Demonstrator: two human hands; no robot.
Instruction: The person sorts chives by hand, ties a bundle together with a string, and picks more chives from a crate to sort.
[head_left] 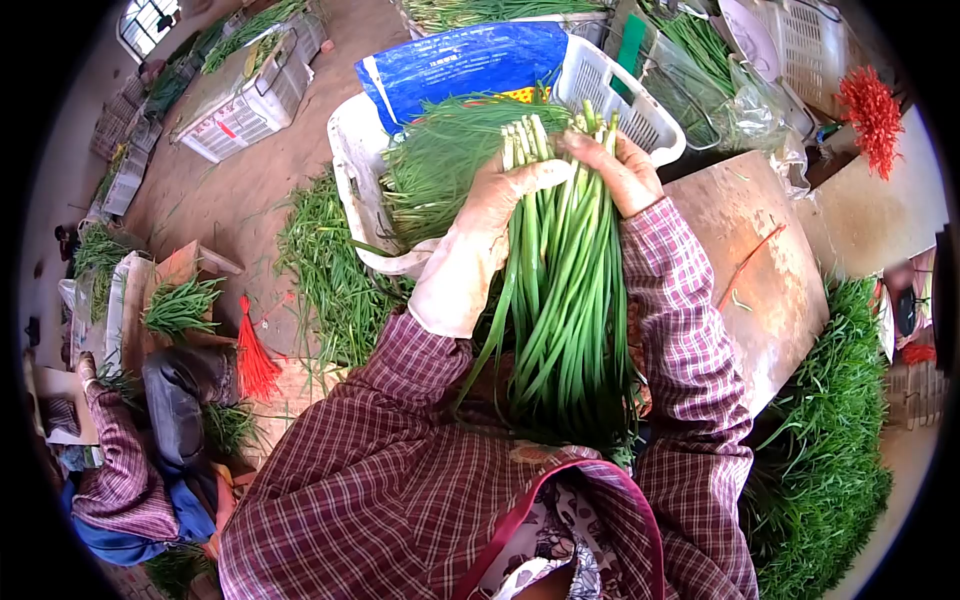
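Note:
Both hands hold one bunch of long green stalks, its pale cut ends up and its leaves hanging toward the lap. My left hand, with a pale covering on the wrist, wraps round the left side of the bunch just below the ends. On the right side, my right hand closes round the stalks near their tips, thumb across the front. Just beyond the hands, a white plastic crate holds more green stalks and a blue printed bag.
A worn board lies right of my arm. Loose greens are heaped at left and right. Red ties hang at left, with more red strands at right. Another person's sleeve shows lower left. A white crate stands upper left.

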